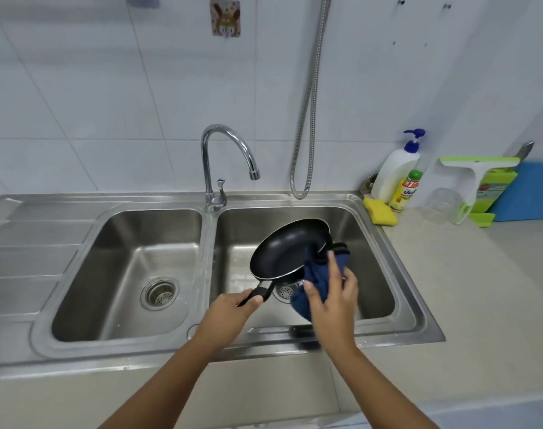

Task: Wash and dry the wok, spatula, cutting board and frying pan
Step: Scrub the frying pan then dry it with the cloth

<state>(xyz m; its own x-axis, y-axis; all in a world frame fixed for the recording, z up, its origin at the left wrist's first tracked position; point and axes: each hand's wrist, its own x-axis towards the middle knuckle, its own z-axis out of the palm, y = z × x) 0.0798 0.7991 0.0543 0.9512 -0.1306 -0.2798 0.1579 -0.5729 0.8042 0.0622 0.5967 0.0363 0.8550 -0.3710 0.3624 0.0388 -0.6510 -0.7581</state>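
Over the sink [397, 270], left hand [233, 308] grips frying pan [290, 247]; right hand [333, 292] holds cloth [313, 274].

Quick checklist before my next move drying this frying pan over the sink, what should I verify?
1. Left hand grips the frying pan by its handle: ok.
2. Right hand holds the blue cloth against the pan's rim: ok.
3. Faucet shows no running water: ok.
4. Pan is held above the right basin, so drips fall in: ok.
5. Pan's underside is dry: cannot tell, it is hidden.
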